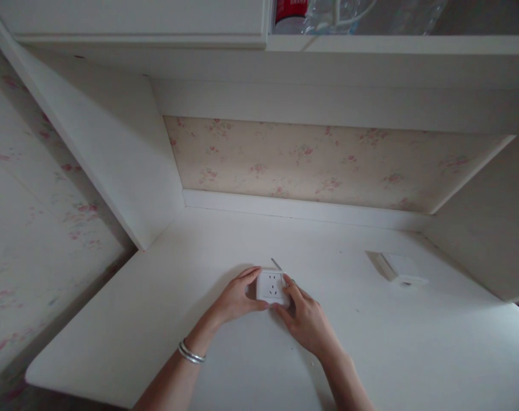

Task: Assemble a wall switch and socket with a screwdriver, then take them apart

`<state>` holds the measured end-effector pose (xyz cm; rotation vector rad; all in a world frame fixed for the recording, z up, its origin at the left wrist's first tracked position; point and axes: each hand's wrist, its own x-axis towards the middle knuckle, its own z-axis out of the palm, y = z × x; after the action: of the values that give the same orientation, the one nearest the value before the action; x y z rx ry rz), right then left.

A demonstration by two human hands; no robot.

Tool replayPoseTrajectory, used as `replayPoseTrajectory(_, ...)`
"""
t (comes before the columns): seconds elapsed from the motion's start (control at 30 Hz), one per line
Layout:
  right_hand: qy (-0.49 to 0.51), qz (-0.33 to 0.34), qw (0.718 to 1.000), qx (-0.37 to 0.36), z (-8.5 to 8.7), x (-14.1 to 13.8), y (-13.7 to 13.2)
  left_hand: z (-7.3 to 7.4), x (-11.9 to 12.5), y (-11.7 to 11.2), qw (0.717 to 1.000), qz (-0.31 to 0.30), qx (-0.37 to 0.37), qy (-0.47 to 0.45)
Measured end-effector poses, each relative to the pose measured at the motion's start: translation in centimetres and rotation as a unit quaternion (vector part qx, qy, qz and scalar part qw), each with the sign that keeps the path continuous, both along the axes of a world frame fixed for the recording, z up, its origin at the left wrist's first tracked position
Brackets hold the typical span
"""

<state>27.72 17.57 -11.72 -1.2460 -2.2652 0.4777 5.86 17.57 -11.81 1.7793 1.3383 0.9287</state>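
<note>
A white wall socket with several dark slots in its face is between my two hands, low over the white desk. My left hand grips its left side, fingers along the top edge and thumb at the bottom. On the right side my right hand closes round it, index finger at the upper right corner and thumb near the lower edge. Just behind the socket a thin grey rod sticks out; its lower end is hidden, and I cannot tell what it belongs to.
The white desk spreads around my hands. A white box-like piece lies at the right. Overhead, a shelf holds a red-labelled item and clear plastic. Side panels and a floral wall enclose the back.
</note>
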Motion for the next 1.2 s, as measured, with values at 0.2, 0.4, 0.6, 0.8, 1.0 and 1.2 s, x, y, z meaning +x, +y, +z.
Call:
replayPoseTrajectory(0.2, -0.008, 0.008, 1.0, 0.008, -0.5, 0.1, 0.2, 0.3, 0.1, -0.1, 1.0, -0.001, -0.003, 0.006)
replayPoseTrajectory(0.4, -0.025, 0.027, 0.999, 0.016, -0.4, 0.3, 0.3, 0.0, 0.0, 0.0, 1.0, -0.001, -0.008, 0.021)
replayPoseTrajectory(0.6, -0.028, 0.024, 0.999, 0.001, -0.2, 0.3, 0.4, 0.0, 0.0, 0.0, 1.0, 0.001, -0.011, 0.014)
replayPoseTrajectory(0.8, -0.013, 0.01, 1.0, -0.004, 0.0, 0.2, 0.3, -0.1, 0.0, 0.1, 1.0, 0.004, -0.005, 0.011)
replayPoseTrajectory(1.0, -0.02, 0.004, 1.0, 0.006, 0.4, -0.5, 0.0, -0.3, 0.0, 0.2, 1.0, 0.003, -0.006, 0.012)
replayPoseTrajectory(1.2, -0.042, 0.008, 0.999, 0.002, 0.3, -0.8, 0.2, -0.3, -0.1, 0.2, 1.0, -0.003, -0.002, 0.009)
